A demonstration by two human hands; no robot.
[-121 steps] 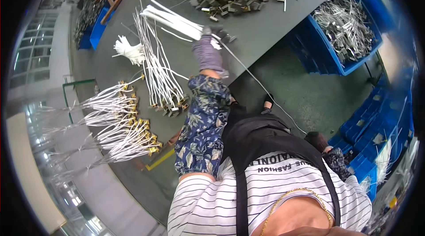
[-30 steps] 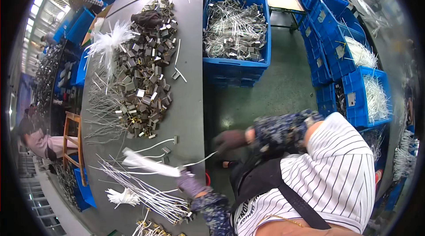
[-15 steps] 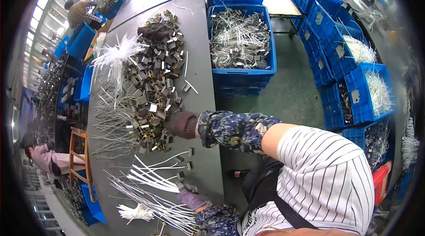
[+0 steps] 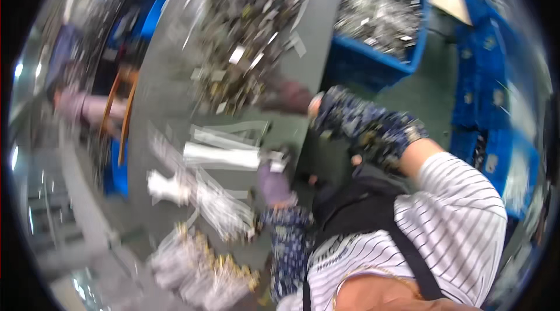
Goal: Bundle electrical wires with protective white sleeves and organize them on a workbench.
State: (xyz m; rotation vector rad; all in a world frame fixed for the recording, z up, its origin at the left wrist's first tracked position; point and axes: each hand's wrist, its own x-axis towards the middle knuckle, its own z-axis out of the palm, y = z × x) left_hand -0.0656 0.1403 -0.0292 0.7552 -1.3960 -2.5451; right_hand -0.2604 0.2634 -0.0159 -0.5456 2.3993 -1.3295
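My left hand [image 4: 273,184], in a purple glove, is closed around the end of a bundle of white wires [image 4: 221,156]. Small grey block-like ends stick out by its fingers. My right hand [image 4: 286,94], in a maroon glove, is at the near edge of a heap of small dark and silver blocks with wires [image 4: 233,77]; motion smears its fingers. Below the held bundle, another spread of white wires [image 4: 221,206] lies on the grey table [image 4: 318,31], beside a tied white bunch [image 4: 166,187].
More white wires with yellowish ends [image 4: 204,270] lie at the bottom. A blue crate [image 4: 373,54] full of wired parts stands beyond the table at the right, with stacked blue crates [image 4: 496,101] farther right. A wooden chair [image 4: 119,109] and a person [image 4: 87,104] are at the left.
The whole view has swung and blurred, so the table and both hands appear higher and farther right. My left hand stays at the white wires' ends, and my right hand stays by the heap.
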